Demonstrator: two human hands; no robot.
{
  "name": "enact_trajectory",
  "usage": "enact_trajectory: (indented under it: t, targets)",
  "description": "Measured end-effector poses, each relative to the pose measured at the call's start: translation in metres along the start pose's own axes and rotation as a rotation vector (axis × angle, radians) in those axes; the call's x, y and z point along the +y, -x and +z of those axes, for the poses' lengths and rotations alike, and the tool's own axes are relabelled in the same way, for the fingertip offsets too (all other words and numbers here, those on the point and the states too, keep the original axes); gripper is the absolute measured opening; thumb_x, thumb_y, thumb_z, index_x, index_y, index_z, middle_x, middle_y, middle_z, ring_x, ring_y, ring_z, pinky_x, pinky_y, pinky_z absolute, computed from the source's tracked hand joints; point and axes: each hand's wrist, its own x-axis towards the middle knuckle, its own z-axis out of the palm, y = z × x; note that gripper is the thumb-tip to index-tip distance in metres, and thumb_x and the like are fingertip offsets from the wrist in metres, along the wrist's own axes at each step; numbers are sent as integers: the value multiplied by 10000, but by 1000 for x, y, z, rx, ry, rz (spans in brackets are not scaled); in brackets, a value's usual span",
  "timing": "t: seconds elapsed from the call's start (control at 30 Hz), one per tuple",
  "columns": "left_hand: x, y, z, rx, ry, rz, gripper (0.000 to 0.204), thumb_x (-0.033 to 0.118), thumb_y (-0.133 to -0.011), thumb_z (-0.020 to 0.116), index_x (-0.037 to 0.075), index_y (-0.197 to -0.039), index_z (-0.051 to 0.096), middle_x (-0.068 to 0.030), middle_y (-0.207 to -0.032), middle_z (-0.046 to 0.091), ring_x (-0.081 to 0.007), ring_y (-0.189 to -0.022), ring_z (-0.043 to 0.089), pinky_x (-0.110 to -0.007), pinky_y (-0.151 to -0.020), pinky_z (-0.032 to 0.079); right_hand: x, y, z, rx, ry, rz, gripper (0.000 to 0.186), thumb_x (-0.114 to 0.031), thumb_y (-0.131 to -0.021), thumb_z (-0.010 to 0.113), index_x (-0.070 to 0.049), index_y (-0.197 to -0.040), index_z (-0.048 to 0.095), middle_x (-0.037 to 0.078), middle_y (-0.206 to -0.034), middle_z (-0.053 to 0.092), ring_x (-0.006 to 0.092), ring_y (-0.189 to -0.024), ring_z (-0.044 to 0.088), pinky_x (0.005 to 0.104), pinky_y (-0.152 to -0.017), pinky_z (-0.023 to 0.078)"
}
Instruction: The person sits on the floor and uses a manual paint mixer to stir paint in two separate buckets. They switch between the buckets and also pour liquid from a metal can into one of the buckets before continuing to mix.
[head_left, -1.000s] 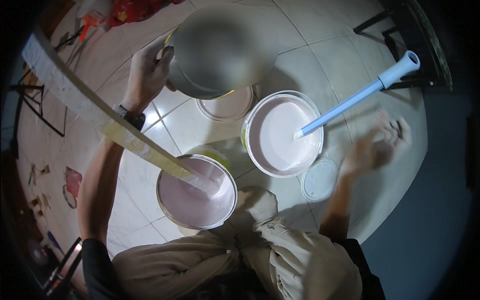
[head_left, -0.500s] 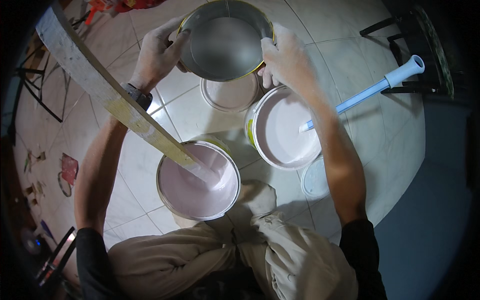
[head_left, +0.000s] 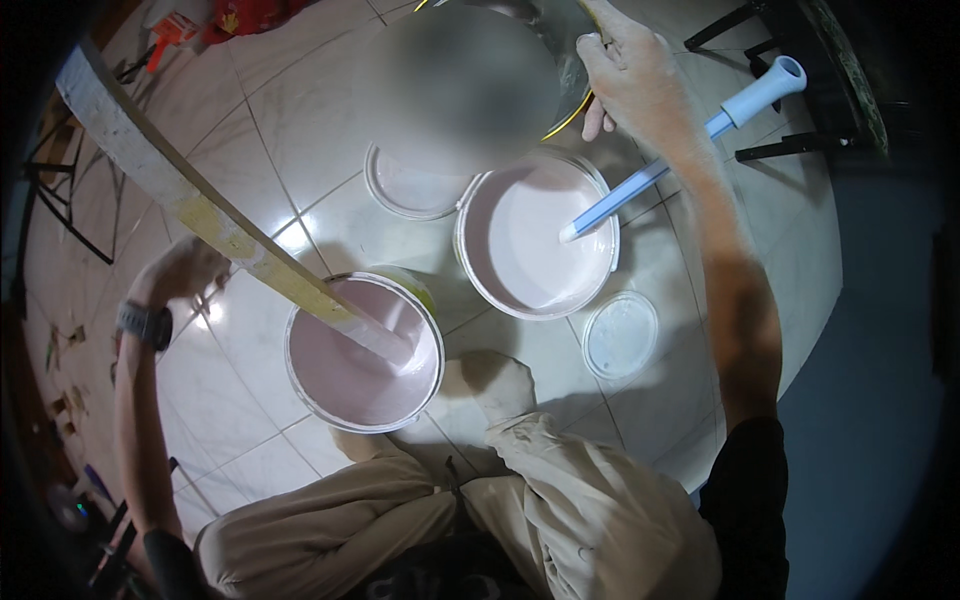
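Observation:
My right hand [head_left: 635,75] is closed on the rim of a round metal tin [head_left: 572,85] with a yellow edge, at the top of the view. The tin is tilted, and a grey blur hides most of it. My left hand [head_left: 190,268] has left the tin and is beside a wooden plank [head_left: 225,232]; its fingers are smeared and partly behind the wood. The plank leans in the nearer bucket [head_left: 290,350] of pale pink paint. A second bucket [head_left: 465,245] of pale pink paint holds a blue-handled tool [head_left: 640,182], its lower end in the paint.
A round lid [head_left: 385,190] lies on the tiled floor beyond the buckets, and a smaller whitish lid [head_left: 620,335] at the right. A dark chair [head_left: 840,70] stands far right. Red and orange items [head_left: 175,30] lie far left. My feet are close to the nearer bucket.
My left hand has let go of the tin and moved down and left, toward the plank. My right hand has moved the tin slightly right and tilted it. The view has shifted a little.

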Motion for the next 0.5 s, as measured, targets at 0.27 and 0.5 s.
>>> enact_trajectory:
  t: [0.27,0.5]
  targets:
    - [232,66,-52,-99,263,-371,279,160,-982,561,-56,-858,687,-132,-668,696,-227,-535,707,-298,-466,564,-10,11,-9,-86,84,2,391,-58,-963,443,-52,-1336,558,137,-645,666,202,-479,668,324,-451,538]
    - [293,-4,-27,351,478,167,526,311,-1018,575,-34,-1392,441,-180,-990,688,-205,-807,719,-329,-667,610,-12,28,-21,-65,228,-18,393,-48,-969,461,-96,-1343,575,121,-629,657,177,-486,662,312,-463,545]
